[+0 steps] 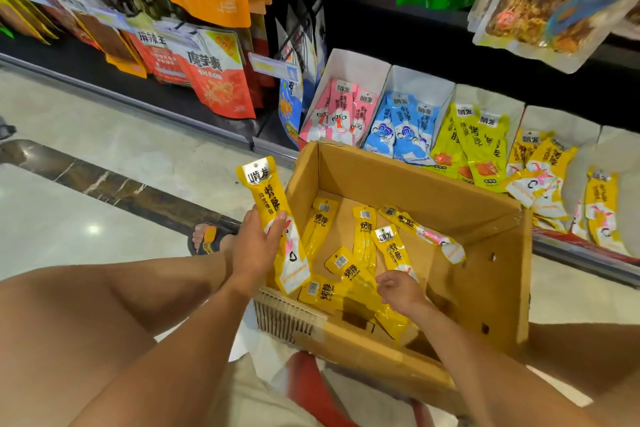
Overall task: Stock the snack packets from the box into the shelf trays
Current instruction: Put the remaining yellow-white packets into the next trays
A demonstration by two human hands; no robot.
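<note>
An open cardboard box [485,191] sits in front of me with several yellow snack packets [363,232] lying on its bottom. My left hand [254,246] grips one long yellow packet [270,204] upright over the box's left edge. My right hand [401,291] reaches into the box, fingers curled down onto a yellow packet [393,246]; whether it pinches it is unclear. White shelf trays [349,66] behind the box hold pink packets [341,111], blue packets [401,128] and yellow packets [478,146].
Further trays on the right hold more yellow packets [543,170]. Large snack bags [218,80] hang on the left shelf and above [554,0]. My sandalled foot [207,239] rests on the tiled floor left of the box. My knees flank the box.
</note>
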